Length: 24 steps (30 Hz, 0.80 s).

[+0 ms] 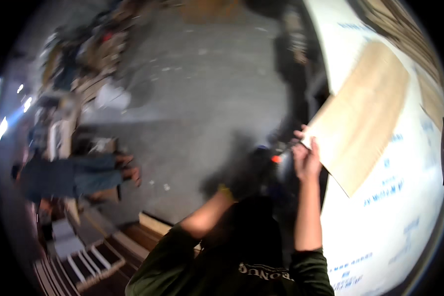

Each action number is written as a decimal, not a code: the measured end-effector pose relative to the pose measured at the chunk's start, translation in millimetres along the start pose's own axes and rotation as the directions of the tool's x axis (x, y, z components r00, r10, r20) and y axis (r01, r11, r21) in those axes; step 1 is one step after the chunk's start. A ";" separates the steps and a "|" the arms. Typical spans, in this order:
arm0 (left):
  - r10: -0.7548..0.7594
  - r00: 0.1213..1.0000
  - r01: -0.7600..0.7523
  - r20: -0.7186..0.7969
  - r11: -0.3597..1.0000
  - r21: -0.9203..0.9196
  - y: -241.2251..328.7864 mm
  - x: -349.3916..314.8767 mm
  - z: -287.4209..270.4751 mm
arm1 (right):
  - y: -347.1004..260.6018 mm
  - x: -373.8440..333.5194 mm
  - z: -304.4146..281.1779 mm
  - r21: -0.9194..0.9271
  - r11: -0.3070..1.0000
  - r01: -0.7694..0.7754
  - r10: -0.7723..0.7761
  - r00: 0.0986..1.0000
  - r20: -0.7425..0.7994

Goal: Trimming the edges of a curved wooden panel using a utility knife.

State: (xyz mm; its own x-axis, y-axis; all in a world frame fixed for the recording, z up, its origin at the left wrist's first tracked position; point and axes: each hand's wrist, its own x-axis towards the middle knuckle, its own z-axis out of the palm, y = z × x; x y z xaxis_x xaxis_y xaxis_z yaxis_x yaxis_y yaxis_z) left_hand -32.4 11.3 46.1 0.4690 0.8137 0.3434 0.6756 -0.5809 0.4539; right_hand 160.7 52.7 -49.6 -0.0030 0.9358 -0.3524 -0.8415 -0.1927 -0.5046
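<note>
My right hand (308, 157) is closed on the near-left corner of a thin tan board (362, 113), which looks like wood veneer or plywood. Its thumb and fingers meet around that corner. The board lies at a slant over a white printed sheet (375, 217) on the work surface. My left hand (244, 172) looks dark, perhaps gloved, with a yellow band at the wrist. Shadow and blur hide its fingers. Close beyond it is a small red spot (276, 159) on a dark object whose kind I cannot make out.
Brown boards (399, 22) are stacked at the far right. A person (79, 175) in dark clothing is at the left, beside piled goods. Striped dark and light pieces (89, 264) lie at the lower left. A pale bundle (112, 96) rests on the grey floor (197, 89).
</note>
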 end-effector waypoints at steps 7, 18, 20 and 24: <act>-0.029 0.986 0.039 0.166 0.998 -0.054 -20.4 48.6 10.0 | 9.0 -2.9 25.2 0.143 0.983 -0.111 0.131 0.982 -0.139; -0.230 0.916 0.109 0.329 0.931 0.349 4.3 65.3 -6.3 | -10.4 -11.0 49.0 -0.033 0.992 0.121 -0.123 0.991 -0.050; -0.183 0.927 0.065 0.326 0.937 0.342 3.0 62.9 -0.5 | -10.8 -10.3 40.9 -0.063 0.989 0.137 -0.140 0.989 -0.051; -0.133 0.942 0.007 0.309 0.926 0.378 -1.1 52.1 -2.7 | -7.8 -9.9 35.0 -0.086 0.986 0.140 -0.145 0.988 -0.060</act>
State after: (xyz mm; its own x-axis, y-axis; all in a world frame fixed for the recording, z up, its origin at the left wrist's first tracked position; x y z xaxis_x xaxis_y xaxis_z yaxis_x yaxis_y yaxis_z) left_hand -10.2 54.3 65.7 0.5275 0.8495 0.0092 0.8437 -0.5251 0.1118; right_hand 148.4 55.3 -14.6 0.1517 0.9343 -0.3225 -0.7839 -0.0850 -0.6151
